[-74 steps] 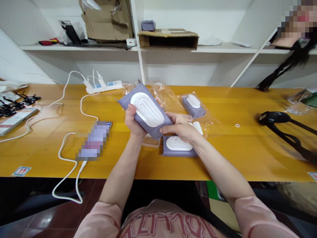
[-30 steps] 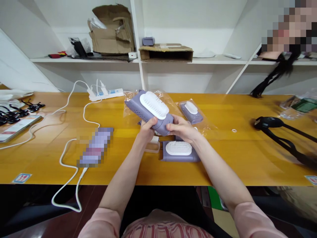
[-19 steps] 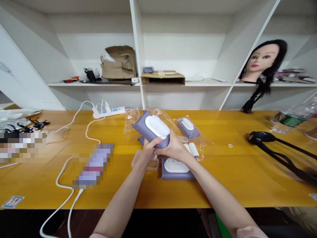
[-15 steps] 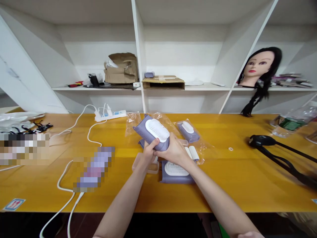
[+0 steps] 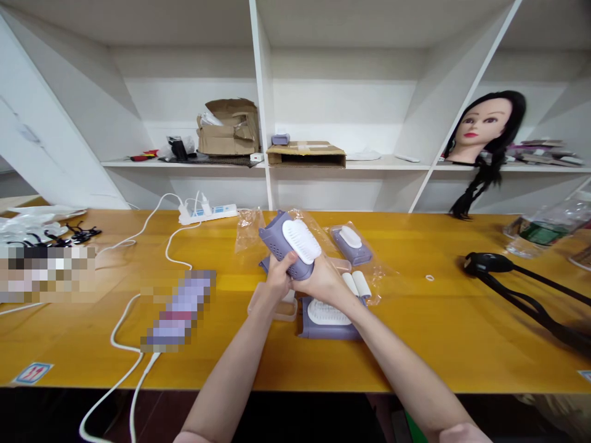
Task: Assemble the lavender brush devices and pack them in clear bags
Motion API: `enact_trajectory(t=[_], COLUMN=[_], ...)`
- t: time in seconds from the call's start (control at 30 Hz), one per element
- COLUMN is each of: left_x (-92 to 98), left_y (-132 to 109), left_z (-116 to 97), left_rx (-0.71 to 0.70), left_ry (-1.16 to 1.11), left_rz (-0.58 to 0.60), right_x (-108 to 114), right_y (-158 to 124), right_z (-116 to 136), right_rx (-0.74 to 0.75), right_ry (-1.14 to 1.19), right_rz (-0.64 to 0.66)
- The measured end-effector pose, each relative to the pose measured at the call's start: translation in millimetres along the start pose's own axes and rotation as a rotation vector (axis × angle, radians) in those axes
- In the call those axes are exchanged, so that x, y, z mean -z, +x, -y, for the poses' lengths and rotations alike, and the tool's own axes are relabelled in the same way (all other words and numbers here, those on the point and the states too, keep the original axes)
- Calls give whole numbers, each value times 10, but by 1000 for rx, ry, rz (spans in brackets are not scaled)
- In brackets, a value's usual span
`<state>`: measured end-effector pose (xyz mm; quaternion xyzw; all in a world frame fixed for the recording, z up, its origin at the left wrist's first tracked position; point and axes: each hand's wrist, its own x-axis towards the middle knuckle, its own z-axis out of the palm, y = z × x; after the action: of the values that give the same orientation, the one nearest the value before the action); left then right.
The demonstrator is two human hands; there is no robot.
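Both hands hold a lilac perforated holder (image 5: 282,243) up above the table, with a white oval scrubbing brush (image 5: 301,241) seated on its face. My left hand (image 5: 279,277) wraps its fingers around the lower side. My right hand (image 5: 321,282) presses against the holder's lower end from the right. Beneath the hands are a clear plastic box (image 5: 271,304) and a second lilac holder with a white brush (image 5: 327,321). A third set (image 5: 351,242) lies on a clear plastic bag. Two small white pieces (image 5: 361,285) sit close to my right hand.
The orange wooden table holds a power strip (image 5: 207,213), white cables (image 5: 138,332), and a pixelated object (image 5: 178,311). A black strap device (image 5: 498,271) and plastic-wrapped bottle (image 5: 545,231) lie at right. White shelves behind hold cardboard boxes (image 5: 306,155) and a mannequin head (image 5: 484,132).
The holder has turned in my hands, with the brush now tilted toward the right. The view has risen and shows more of the shelves and less of my body.
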<state>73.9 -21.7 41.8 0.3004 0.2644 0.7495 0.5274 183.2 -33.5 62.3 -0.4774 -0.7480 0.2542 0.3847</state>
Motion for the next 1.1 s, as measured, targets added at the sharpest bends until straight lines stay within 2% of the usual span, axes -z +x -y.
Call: enact_trajectory(t=[0.2, 0.37, 0.47, 0.57, 0.77, 1.1], left_x=[-103, -112, -115, -128, -134, -69], left_y=[10, -41, -34, -13, 15, 93], left_z=[-84, -59, -79, -114, -156, -116], left_rx=[-36, -110, -65, -22, -18, 77], left_ry=[-48, -110, -126, -149, -139, -184], left_rz=[-117, -135, -172, -189, -147, -170], right_x=[-57, -62, -71, -90, -106, -146], right_y=[5, 19, 11, -12, -37, -48], right_z=[-3, -20, -35, -48, -35, 1], right_rx=[13, 28, 35, 27, 48, -60], right_ry=[43, 42, 61, 43, -5, -114], right_rz=[-18, -8, 30, 15, -35, -34])
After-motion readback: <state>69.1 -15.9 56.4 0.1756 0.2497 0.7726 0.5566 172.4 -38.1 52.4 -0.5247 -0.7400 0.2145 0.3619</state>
